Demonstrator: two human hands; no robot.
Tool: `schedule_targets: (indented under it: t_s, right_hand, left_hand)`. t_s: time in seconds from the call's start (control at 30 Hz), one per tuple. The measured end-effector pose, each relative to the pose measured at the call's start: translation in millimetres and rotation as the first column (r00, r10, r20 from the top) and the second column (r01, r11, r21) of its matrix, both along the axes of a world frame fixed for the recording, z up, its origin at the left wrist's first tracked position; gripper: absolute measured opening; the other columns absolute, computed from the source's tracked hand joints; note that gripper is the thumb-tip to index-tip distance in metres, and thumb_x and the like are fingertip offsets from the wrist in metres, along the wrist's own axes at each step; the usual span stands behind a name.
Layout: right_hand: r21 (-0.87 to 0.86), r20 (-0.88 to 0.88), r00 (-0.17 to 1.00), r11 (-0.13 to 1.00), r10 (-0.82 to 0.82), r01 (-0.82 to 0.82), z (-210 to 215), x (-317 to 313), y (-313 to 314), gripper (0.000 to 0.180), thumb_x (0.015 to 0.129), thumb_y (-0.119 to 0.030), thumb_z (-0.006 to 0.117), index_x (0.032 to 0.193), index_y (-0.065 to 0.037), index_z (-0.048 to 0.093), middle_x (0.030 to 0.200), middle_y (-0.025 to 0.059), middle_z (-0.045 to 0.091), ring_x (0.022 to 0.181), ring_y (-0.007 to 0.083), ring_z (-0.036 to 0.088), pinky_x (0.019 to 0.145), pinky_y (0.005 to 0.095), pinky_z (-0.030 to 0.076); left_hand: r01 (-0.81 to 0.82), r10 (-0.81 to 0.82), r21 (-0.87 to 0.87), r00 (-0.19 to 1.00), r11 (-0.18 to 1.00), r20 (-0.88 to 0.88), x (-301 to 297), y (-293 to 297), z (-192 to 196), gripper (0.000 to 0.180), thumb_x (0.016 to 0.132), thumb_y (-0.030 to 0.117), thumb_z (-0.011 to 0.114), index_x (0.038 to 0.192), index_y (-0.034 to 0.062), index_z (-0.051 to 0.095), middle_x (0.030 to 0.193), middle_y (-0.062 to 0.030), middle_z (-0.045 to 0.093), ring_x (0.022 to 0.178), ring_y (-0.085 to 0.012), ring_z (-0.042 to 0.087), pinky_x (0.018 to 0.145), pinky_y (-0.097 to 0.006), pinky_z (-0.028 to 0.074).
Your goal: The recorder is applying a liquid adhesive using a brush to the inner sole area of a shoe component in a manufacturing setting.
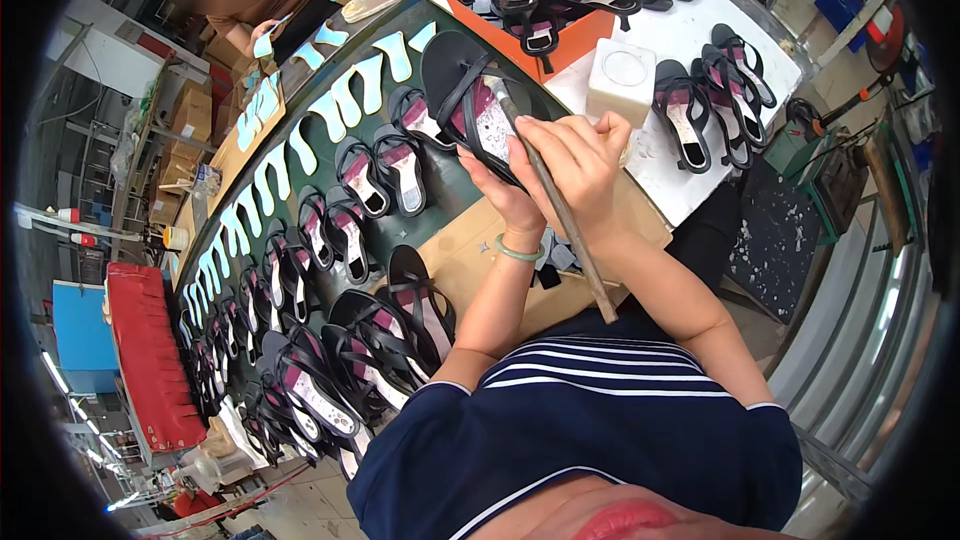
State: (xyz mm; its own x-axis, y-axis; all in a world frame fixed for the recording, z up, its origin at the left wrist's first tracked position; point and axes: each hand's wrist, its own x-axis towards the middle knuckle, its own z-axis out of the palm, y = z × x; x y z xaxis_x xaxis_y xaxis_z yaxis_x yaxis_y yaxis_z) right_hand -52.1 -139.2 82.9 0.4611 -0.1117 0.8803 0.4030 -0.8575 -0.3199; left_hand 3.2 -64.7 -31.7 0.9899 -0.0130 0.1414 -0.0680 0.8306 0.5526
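While you brush: your left hand [505, 195] grips the black sandal [470, 100] above the bench [450, 190].
Right fingers [560, 145]: pinching the brush [555, 205].
Risk: glue could smear the straps if the brush slips.

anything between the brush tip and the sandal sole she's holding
Nothing visible. The left hand holds the black sandal up with its pale insole facing the person, and the right hand holds the brush with its tip right at the insole; the straps sit off to the side.
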Motion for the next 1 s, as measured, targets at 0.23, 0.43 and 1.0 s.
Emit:
schedule_targets:
  t_s: [0.23, 0.43, 1.0]
  right_hand:
    - [0.036, 0.019, 1.0, 0.999, 0.014, -0.015, 4.7, -7.7, 8.6, 0.021, 0.073, -0.01, 0.075, 0.091, -0.001, 0.069, 0.081, 0.0054, 0.07, 0.068, 0.0167, 0.06, 0.077, 0.0389, 0.028]
    - [0.036, 0.035, 0.999, 0.999, 0.026, -0.027, 6.3, -11.7, 13.9, 0.017, 0.072, -0.008, 0.074, 0.087, -0.001, 0.068, 0.078, 0.0063, 0.07, 0.065, 0.018, 0.06, 0.077, 0.0393, 0.029]
    - [-0.014, -0.06, 0.995, 0.997, 0.08, -0.081, 19.5, -29.2, 13.5, 0.014, 0.07, -0.007, 0.073, 0.082, -0.003, 0.069, 0.073, 0.0045, 0.068, 0.059, 0.0159, 0.057, 0.076, 0.0394, 0.029]
  left_hand:
    - [-0.444, 0.32, 0.804, 0.887, 0.396, 0.332, -6.5, 0.3, -16.6, 0.048, 0.104, 0.042, 0.032, 0.14, 0.0104, 0.035, 0.123, -0.0056, 0.051, 0.11, -0.0172, 0.049, 0.1, -0.034, 0.039]
    - [-0.204, 0.191, 0.173, 0.977, 0.963, 0.09, -12.3, -1.8, 0.5, 0.066, 0.099, 0.053, 0.038, 0.151, 0.0145, 0.021, 0.134, -0.0074, 0.042, 0.112, -0.0188, 0.049, 0.103, -0.036, 0.039]
    - [0.02, -0.016, -0.079, 0.998, 0.997, 0.054, 29.8, 32.9, -120.0, 0.079, 0.095, 0.062, 0.041, 0.153, 0.0159, 0.014, 0.144, -0.0106, 0.036, 0.127, -0.0227, 0.044, 0.108, -0.04, 0.038]
